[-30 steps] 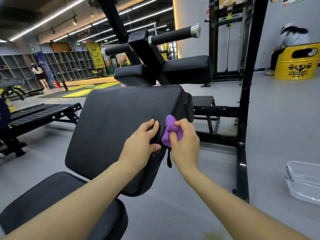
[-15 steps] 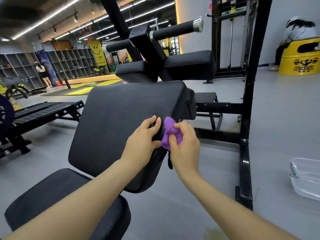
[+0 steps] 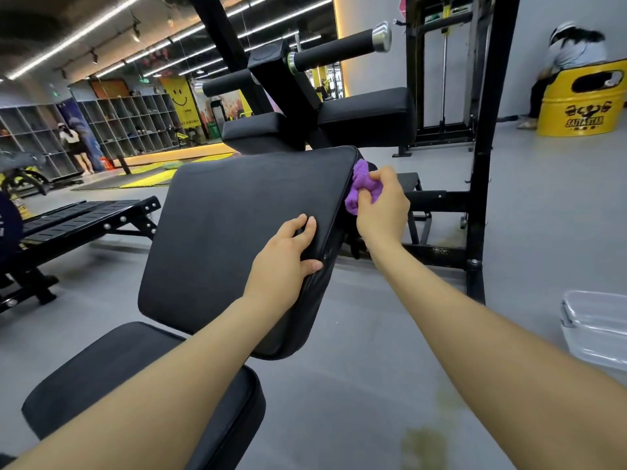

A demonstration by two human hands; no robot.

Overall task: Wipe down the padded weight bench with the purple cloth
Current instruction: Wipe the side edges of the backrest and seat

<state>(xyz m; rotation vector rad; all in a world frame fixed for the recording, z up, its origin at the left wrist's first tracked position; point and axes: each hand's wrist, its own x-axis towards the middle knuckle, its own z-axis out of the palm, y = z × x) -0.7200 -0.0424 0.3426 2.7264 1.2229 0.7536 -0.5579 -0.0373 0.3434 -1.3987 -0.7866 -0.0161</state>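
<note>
While the left hand (image 3: 288,252) is gripping the bench (image 3: 237,232) pad's right edge, the right hand (image 3: 381,206), clutching the purple cloth (image 3: 361,184), is now wiping higher, near the far corner; side nearly covered.

The black padded bench (image 3: 220,232) fills the frame's middle; my left hand (image 3: 288,252) rests on its right edge.
</note>
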